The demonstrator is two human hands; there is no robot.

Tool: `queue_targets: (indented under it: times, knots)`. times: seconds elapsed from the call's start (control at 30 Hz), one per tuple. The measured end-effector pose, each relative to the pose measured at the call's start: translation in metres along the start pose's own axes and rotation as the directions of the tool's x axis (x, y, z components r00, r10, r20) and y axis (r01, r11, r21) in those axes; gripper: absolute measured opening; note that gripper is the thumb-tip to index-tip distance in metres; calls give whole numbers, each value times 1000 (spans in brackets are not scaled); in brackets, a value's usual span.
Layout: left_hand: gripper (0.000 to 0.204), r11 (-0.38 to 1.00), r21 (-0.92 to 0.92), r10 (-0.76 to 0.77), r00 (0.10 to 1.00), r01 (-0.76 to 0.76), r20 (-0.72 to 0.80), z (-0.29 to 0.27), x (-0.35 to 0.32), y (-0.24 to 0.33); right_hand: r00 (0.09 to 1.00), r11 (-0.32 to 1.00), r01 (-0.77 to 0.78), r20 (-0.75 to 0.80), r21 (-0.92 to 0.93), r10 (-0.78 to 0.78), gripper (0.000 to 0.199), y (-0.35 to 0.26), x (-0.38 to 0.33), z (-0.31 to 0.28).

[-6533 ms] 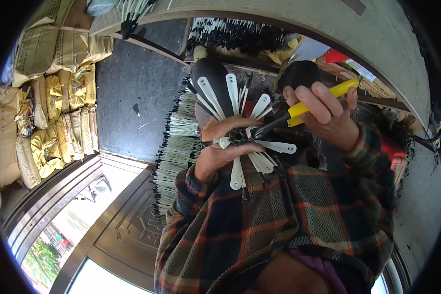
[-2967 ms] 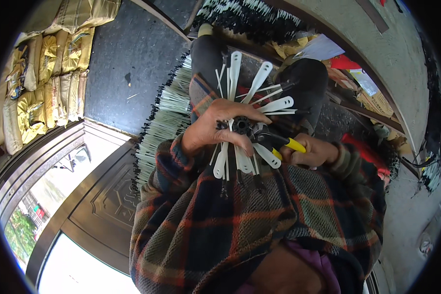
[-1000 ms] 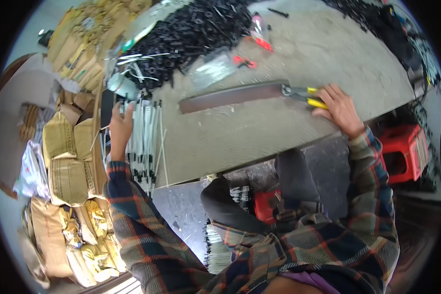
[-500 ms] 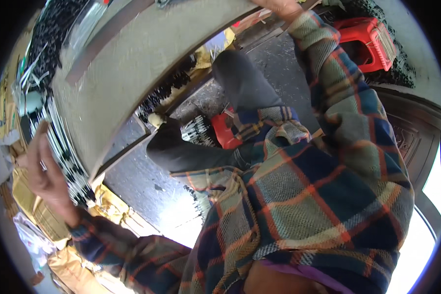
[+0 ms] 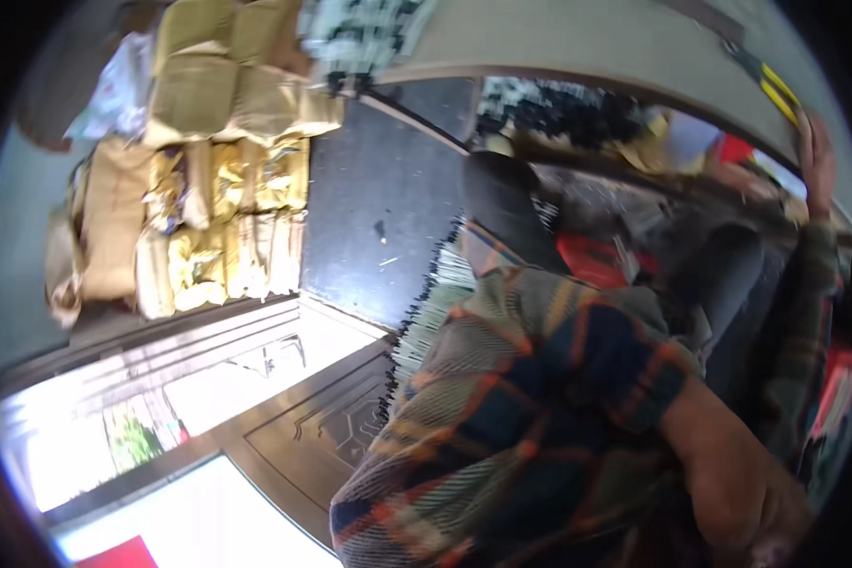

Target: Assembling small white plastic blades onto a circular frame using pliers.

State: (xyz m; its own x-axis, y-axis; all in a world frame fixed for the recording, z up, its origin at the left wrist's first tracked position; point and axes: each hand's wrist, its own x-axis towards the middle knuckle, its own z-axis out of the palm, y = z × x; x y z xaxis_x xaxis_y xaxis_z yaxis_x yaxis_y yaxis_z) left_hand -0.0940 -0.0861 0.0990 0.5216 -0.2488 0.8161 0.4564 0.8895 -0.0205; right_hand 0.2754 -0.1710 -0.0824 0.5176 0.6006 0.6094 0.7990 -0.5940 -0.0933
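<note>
My right hand (image 5: pixel 817 166) lies at the far right edge of the grey tabletop (image 5: pixel 559 47), its fingers stretched out. Just beyond its fingertips is a tool with yellow and black handles (image 5: pixel 776 92), which looks like pliers; the fingers are at the handle end and do not wrap round it. My left hand (image 5: pixel 753 497) is bent in close to my body at the lower right. It is blurred, and its fingers are mostly out of sight.
Stacked brown paper packages (image 5: pixel 194 95) and opened bags (image 5: pixel 199 260) stand at the left. Bundles of pale strips with black ends (image 5: pixel 360 43) lie at the table's left end. A similar pile (image 5: pixel 435 303) sits beside me, and a red stool (image 5: pixel 592 260) is between my legs.
The view has swung to the left, bringing the packages and doorway in. My left hand has left the bundled strips and come in toward my body. My right hand remains at the table.
</note>
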Motion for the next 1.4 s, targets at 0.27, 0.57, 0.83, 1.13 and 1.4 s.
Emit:
queue_targets:
  times: [0.27, 0.57, 0.83, 1.13, 1.4]
  knots:
    - [39, 788, 612, -26, 997, 69, -78, -253, 9, -176, 999, 999, 26, 23, 41, -27, 25, -13, -12, -1]
    - [32, 367, 911, 54, 973, 188, -222, 7, -34, 112, 988, 987, 154, 6, -44, -153, 20, -45, 15, -27]
    - [36, -627, 575, 168, 812, 526, -559, -86, -47, 205, 978, 990, -142, 154, 7, 139, 39, -102, 34, -40]
    - [35, -323, 296, 666, 438, 899, -604, -67, -88, 279, 868, 947, -321, 405, 18, 287, 70, -92, 51, -62]
    - [38, -551, 145, 538, 482, 822, -691, -59, -86, 304, 819, 946, -321, 515, 46, 253, 59, -92, 68, -65]
